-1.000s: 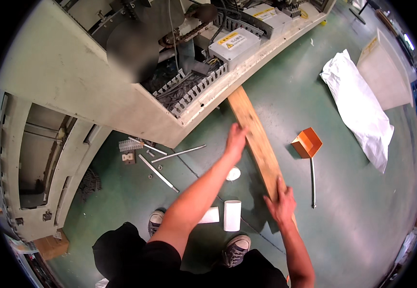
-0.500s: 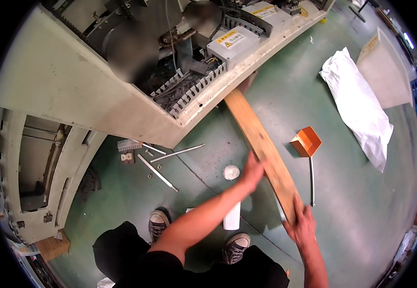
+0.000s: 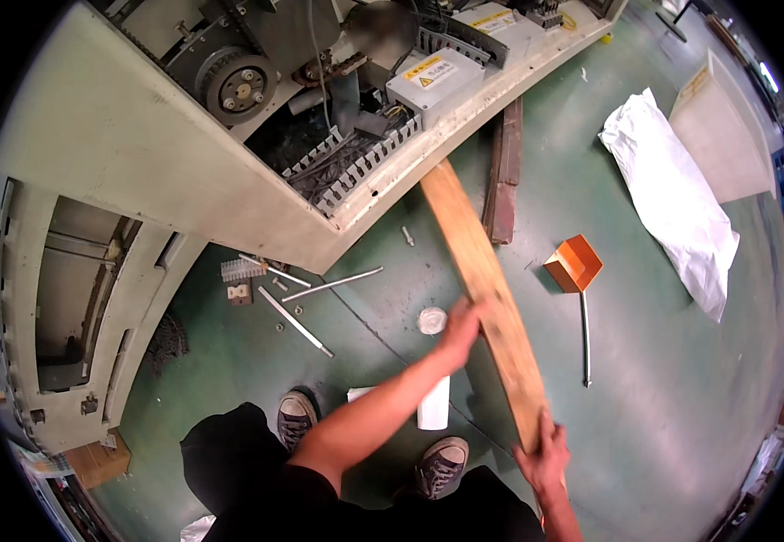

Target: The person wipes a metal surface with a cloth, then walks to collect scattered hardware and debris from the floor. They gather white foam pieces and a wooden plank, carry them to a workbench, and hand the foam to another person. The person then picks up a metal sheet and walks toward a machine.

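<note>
Green workshop floor [image 3: 681,379], lying under an opened beige machine housing [image 3: 121,135] filling the upper-left part of the view. Lying on that floor: long wooden plank [image 3: 487,289], far end tucking under the housing's curved lower edge, near end reaching back toward the floor's lower-right area, close to the feet.

Left hand [image 3: 462,323] wrapping the plank's left edge around mid-length, fingers curling onto the top face, holding the wood closed-handed. Right hand [image 3: 544,450] clamping the plank's near end, fingers folding over it; thumb position hard to tell.

Sitting just left of the left hand: small white round cap [image 3: 432,320], touching the floor, apart from the plank. Lying further left: thin metal rods [image 3: 331,285], near the housing's lower edge. Resting right of the plank, well apart: orange scoop [image 3: 574,264] with a metal handle pointing toward the lower edge. Lying beside the plank's far end: dark board [image 3: 504,172]. Spreading toward the floor's upper-right corner: white sack [image 3: 676,194]. Standing between both arms: grey sneakers [image 3: 442,462], with a white flat piece [image 3: 434,404] lying between the shoes.
</note>
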### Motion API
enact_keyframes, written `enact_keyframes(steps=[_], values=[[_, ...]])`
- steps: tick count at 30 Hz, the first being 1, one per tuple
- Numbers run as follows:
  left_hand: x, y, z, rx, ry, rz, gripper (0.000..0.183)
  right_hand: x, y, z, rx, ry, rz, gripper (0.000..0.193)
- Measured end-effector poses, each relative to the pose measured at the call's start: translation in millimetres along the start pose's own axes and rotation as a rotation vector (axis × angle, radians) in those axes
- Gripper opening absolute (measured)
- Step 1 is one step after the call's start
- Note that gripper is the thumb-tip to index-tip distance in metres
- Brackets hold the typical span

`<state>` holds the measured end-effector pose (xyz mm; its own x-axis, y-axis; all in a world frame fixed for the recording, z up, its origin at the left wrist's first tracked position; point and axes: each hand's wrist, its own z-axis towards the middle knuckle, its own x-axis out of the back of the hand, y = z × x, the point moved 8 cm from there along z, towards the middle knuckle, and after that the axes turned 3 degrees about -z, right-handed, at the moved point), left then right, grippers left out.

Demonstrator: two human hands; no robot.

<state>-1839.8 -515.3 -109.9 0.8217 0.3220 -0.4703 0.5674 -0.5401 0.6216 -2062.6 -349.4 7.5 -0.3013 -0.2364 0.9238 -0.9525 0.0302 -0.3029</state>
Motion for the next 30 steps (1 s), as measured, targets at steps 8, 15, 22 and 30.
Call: enact_keyframes(steps=[8, 15, 22, 30], values=[[71.6, 141.4, 116.0, -0.409, 0.106, -0.091, 0.041, -54.2, -158.2, 198.4, 0.153, 0.035, 0.093, 0.088], [62.0, 140.1, 114.7, -0.294, 0.159, 0.034, 0.053, -1.0, -159.9, 214.3, 0.28, -0.096, 0.007, 0.088], [23.9, 59.8, 17.4, -0.137, 0.034, -0.149, 0.052, 53.1, -39.5, 33.6, 0.06, -0.249, 0.04, 0.09], [18.6, 47.4, 12.4, -0.21, -0.062, -0.237, 0.051, 0.3, 18.4, -12.3, 0.111, -0.086, -0.04, 0.092]])
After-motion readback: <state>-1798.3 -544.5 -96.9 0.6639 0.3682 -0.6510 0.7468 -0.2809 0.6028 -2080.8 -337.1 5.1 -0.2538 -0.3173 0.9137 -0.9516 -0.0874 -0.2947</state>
